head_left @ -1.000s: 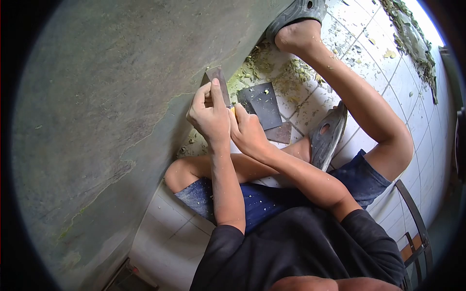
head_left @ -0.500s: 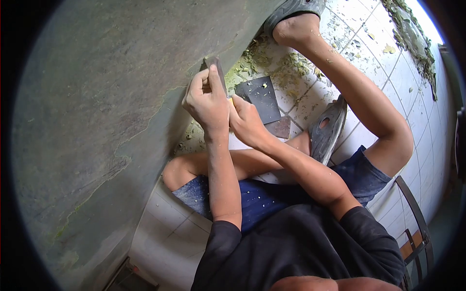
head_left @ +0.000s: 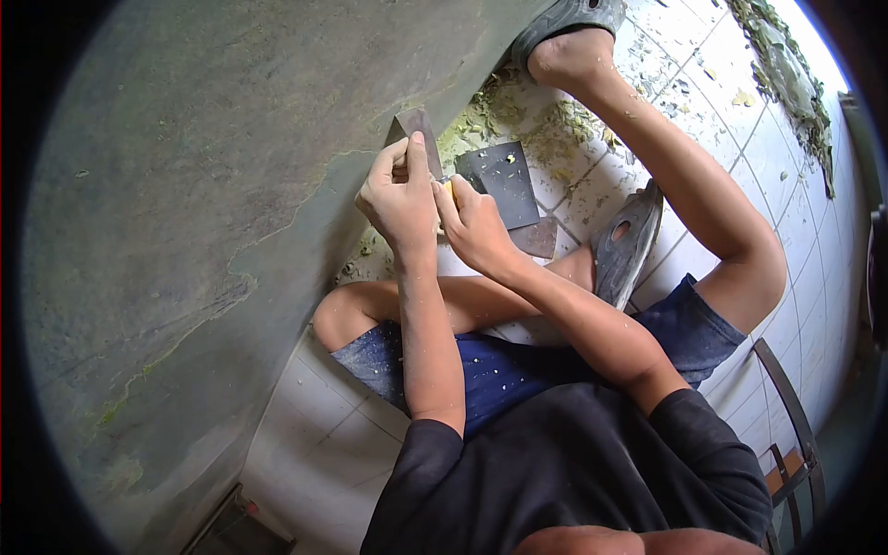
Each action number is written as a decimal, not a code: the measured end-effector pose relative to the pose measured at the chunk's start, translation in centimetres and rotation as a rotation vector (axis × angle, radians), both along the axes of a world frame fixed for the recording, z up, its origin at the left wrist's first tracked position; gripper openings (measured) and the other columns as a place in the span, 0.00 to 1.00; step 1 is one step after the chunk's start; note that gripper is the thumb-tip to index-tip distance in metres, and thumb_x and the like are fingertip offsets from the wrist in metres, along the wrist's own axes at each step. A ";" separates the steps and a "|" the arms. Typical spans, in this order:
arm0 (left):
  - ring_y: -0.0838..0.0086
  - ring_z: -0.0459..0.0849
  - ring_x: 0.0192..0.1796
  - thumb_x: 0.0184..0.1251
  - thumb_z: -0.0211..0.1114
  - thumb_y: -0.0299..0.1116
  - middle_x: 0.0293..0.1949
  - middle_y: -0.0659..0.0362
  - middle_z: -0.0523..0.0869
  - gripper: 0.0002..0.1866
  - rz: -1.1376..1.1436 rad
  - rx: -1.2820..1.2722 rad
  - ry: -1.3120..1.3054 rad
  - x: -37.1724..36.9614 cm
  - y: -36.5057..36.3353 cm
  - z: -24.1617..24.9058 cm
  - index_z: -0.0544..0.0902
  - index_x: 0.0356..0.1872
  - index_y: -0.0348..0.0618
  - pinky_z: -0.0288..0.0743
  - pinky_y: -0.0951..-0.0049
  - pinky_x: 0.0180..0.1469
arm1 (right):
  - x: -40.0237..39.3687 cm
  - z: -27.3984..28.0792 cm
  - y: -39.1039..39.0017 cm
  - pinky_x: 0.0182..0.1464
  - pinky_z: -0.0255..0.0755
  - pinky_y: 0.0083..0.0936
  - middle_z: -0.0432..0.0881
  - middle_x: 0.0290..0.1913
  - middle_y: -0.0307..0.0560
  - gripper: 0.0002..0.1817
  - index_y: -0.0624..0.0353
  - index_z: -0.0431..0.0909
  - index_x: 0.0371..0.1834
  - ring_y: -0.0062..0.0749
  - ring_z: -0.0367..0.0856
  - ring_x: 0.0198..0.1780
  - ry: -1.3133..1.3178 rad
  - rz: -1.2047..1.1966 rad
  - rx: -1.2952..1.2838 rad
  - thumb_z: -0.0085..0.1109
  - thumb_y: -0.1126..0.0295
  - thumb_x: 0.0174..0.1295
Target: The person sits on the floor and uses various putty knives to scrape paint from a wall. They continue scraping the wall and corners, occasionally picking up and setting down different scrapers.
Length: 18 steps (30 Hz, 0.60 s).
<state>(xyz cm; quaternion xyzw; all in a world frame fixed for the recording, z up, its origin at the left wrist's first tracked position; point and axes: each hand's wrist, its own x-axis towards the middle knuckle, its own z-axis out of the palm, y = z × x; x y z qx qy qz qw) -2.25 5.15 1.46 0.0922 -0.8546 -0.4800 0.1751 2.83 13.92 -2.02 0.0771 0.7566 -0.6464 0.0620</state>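
Nearest, at the bottom, a black T-shirt (head_left: 573, 472) is cut off by the edge, with pale-flecked blue shorts (head_left: 499, 375) above it. To the right, a dark metal chair frame (head_left: 807, 444) runs into the black rim of the lens, so only part of it shows. At lower left a dark object (head_left: 236, 532) is also cropped, too little visible to identify.

Beyond the shorts, the right hand (head_left: 474, 227) has its fingers curled closed around a yellow handle (head_left: 450, 188), of which just a sliver shows. Touching or just beside it, the left hand (head_left: 398, 205) pinches a thin, flat grey-brown plate (head_left: 418, 127), the thumb laid along its face and the other fingers bent, partly hidden behind it. The plate lies against the worn grey-green wall (head_left: 203, 148); its lower end is covered, so whether it joins the handle cannot be told.

Past the hands, a black sheet (head_left: 509, 190) dotted with chips lies on the white tile floor (head_left: 768, 305), partly covering a brown piece (head_left: 536, 239) near a grey clog (head_left: 624, 245). Farther off, yellow-green flakes (head_left: 490, 120) gather along the wall's foot. The other clog (head_left: 573, 17) is cropped at the top, and a heap of scraps (head_left: 786, 65) meets glare at upper right.
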 end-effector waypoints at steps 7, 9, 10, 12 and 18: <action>0.84 0.82 0.28 0.70 0.73 0.32 0.26 0.61 0.88 0.12 0.001 0.033 0.006 -0.2 0.0 -0.4 0.89 0.37 0.29 0.76 0.78 0.33 | 0.1 -0.2 -0.1 0.32 0.72 0.56 0.79 0.24 0.73 0.20 0.69 0.74 0.36 0.71 0.81 0.30 0.022 -0.003 0.044 0.54 0.58 0.76; 0.84 0.81 0.29 0.69 0.73 0.32 0.26 0.61 0.88 0.12 -0.002 0.032 -0.014 -0.2 -0.1 -0.6 0.89 0.37 0.29 0.76 0.78 0.33 | 0.1 -0.2 -0.2 0.32 0.71 0.57 0.79 0.24 0.73 0.20 0.69 0.74 0.35 0.71 0.81 0.30 0.054 -0.011 0.074 0.53 0.58 0.76; 0.77 0.85 0.28 0.69 0.73 0.35 0.25 0.57 0.88 0.13 0.012 0.027 -0.037 -0.1 -0.1 -0.6 0.89 0.36 0.30 0.78 0.73 0.34 | 0.2 -0.2 -0.3 0.32 0.71 0.57 0.79 0.24 0.73 0.20 0.69 0.74 0.35 0.71 0.81 0.30 0.053 -0.011 0.075 0.53 0.58 0.76; 0.70 0.88 0.27 0.68 0.72 0.37 0.24 0.52 0.89 0.15 0.029 0.022 -0.057 0.1 0.0 -0.4 0.88 0.34 0.31 0.80 0.69 0.35 | 0.2 -0.2 -0.5 0.31 0.71 0.57 0.78 0.24 0.73 0.20 0.69 0.74 0.35 0.71 0.80 0.29 0.068 -0.022 0.079 0.54 0.59 0.76; 0.71 0.85 0.24 0.68 0.72 0.37 0.22 0.53 0.87 0.15 0.034 -0.032 -0.056 -0.3 0.5 0.2 0.88 0.32 0.32 0.76 0.68 0.32 | -0.1 0.0 -0.2 0.30 0.71 0.55 0.78 0.23 0.73 0.19 0.69 0.73 0.36 0.72 0.80 0.29 0.062 -0.019 0.063 0.53 0.59 0.76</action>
